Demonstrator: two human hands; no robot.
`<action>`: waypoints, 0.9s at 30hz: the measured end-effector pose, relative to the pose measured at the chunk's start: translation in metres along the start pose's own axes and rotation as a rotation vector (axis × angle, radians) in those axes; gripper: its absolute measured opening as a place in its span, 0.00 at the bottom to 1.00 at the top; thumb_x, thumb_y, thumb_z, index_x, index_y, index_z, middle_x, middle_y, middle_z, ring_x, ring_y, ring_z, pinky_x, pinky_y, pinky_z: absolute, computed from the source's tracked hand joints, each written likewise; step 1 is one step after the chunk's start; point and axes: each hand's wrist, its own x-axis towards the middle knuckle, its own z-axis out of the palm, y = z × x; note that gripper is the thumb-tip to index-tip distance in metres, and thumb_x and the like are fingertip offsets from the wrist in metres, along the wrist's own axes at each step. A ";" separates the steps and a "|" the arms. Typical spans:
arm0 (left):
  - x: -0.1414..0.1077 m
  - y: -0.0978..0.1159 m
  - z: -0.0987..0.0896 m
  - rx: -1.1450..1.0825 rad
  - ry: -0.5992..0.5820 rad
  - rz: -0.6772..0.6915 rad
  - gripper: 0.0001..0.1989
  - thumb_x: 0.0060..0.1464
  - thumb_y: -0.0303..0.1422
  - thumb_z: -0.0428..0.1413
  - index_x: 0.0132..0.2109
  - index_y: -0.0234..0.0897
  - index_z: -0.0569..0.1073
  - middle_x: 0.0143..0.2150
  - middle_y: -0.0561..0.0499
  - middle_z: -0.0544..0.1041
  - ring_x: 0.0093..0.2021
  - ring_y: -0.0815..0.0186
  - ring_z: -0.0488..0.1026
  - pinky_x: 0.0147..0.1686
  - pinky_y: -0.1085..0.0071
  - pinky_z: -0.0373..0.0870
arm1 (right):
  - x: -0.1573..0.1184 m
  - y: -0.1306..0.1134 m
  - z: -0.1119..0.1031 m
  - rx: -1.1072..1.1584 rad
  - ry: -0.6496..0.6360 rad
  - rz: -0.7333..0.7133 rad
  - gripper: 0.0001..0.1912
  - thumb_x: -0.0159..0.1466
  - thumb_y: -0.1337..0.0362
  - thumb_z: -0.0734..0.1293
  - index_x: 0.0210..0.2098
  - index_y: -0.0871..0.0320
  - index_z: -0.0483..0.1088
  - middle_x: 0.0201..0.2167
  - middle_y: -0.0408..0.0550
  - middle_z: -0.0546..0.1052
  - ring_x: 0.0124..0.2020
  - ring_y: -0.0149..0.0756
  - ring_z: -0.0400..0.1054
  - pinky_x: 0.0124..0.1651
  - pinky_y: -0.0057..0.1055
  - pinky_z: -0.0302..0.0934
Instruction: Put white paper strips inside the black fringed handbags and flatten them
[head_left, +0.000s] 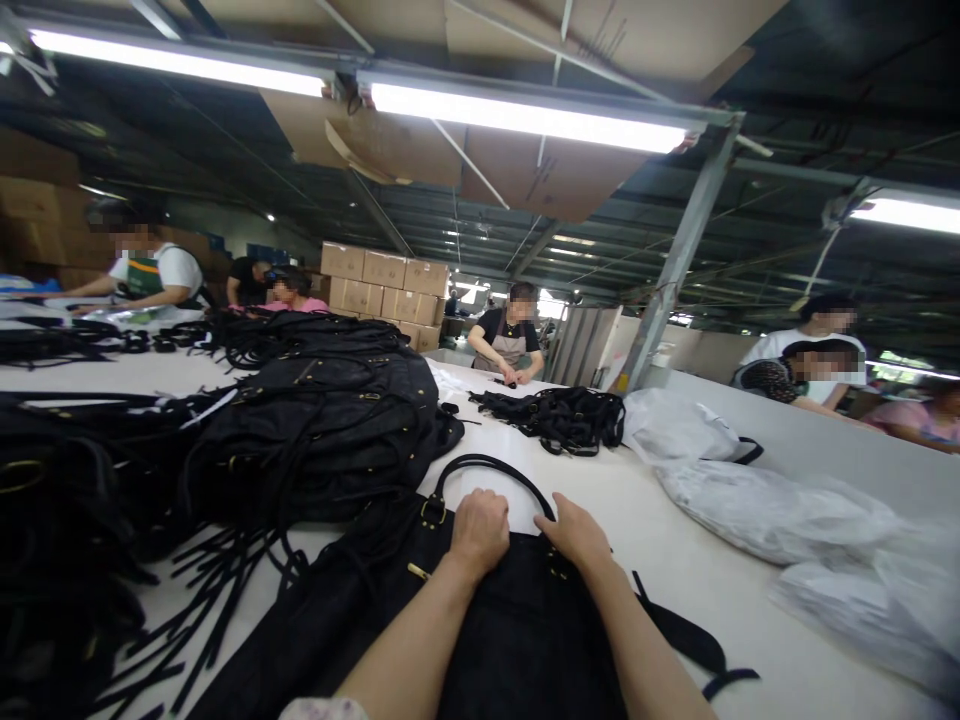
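Note:
A black handbag (525, 620) with brass-coloured fittings lies in front of me on the white table, its top edge facing away. Its arched handle (491, 461) stands up beyond my hands. My left hand (480, 530) is curled into a fist over the top edge, between the two handle ends. At the right end of the handle, my right hand (576, 530) grips the bag's upper corner, thumb beside the handle; its fingertips are mostly hidden. A small gold zip pull (418, 571) shows left of my left wrist. A black strap (686, 632) trails out to the right.
Piled black bags (330, 420) with dangling straps fill the left side. More black straps (566, 415) lie ahead, near a person (510, 335) at the far table edge. Clear plastic bags (780, 505) line the right, beside a low partition (825, 440). Cartons (382, 285) stand behind.

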 end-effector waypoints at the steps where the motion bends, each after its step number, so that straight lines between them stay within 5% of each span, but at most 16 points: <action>1: -0.003 0.000 0.003 -0.021 -0.012 0.021 0.11 0.60 0.28 0.48 0.41 0.36 0.76 0.42 0.43 0.76 0.46 0.55 0.70 0.50 0.60 0.66 | 0.007 -0.003 0.003 -0.019 -0.017 -0.011 0.21 0.64 0.60 0.67 0.54 0.62 0.67 0.51 0.60 0.74 0.55 0.50 0.67 0.56 0.47 0.58; 7: -0.012 -0.007 0.014 -0.204 0.048 0.009 0.12 0.55 0.23 0.49 0.40 0.33 0.76 0.41 0.41 0.76 0.45 0.55 0.70 0.50 0.60 0.65 | 0.045 -0.020 0.024 -0.035 -0.079 0.015 0.15 0.67 0.58 0.67 0.48 0.61 0.69 0.46 0.49 0.74 0.45 0.40 0.70 0.50 0.44 0.66; 12: -0.011 -0.020 0.007 -0.520 0.227 -0.122 0.16 0.52 0.18 0.47 0.40 0.36 0.76 0.41 0.45 0.75 0.46 0.59 0.70 0.49 0.65 0.65 | 0.044 -0.030 -0.009 0.081 0.016 -0.043 0.10 0.66 0.59 0.67 0.39 0.61 0.70 0.38 0.45 0.75 0.39 0.36 0.70 0.44 0.38 0.66; 16: 0.000 -0.023 -0.009 -0.872 0.274 -0.224 0.12 0.56 0.23 0.49 0.40 0.34 0.76 0.41 0.45 0.75 0.39 0.62 0.71 0.44 0.66 0.67 | 0.015 -0.034 -0.056 0.195 0.165 -0.159 0.04 0.64 0.65 0.61 0.36 0.58 0.67 0.32 0.44 0.74 0.36 0.37 0.70 0.42 0.33 0.63; 19: 0.009 -0.012 -0.032 -1.168 0.194 -0.216 0.12 0.58 0.32 0.52 0.47 0.31 0.74 0.41 0.44 0.75 0.28 0.67 0.69 0.29 0.72 0.66 | -0.017 -0.037 -0.080 0.249 0.221 -0.248 0.06 0.64 0.64 0.56 0.37 0.56 0.63 0.29 0.44 0.73 0.32 0.37 0.70 0.38 0.32 0.61; 23: 0.008 0.014 -0.068 -1.516 0.073 -0.123 0.24 0.51 0.41 0.61 0.51 0.32 0.71 0.38 0.46 0.74 0.22 0.73 0.66 0.16 0.78 0.50 | -0.057 -0.047 -0.088 0.221 0.249 -0.296 0.05 0.65 0.63 0.54 0.34 0.54 0.59 0.25 0.43 0.71 0.29 0.37 0.68 0.34 0.31 0.58; 27: 0.002 0.034 -0.092 -1.768 0.035 -0.052 0.22 0.48 0.47 0.64 0.40 0.32 0.72 0.23 0.55 0.68 0.18 0.76 0.56 0.15 0.80 0.45 | -0.082 -0.060 -0.083 0.133 0.257 -0.297 0.04 0.66 0.68 0.54 0.35 0.54 0.57 0.28 0.44 0.72 0.30 0.37 0.68 0.34 0.30 0.58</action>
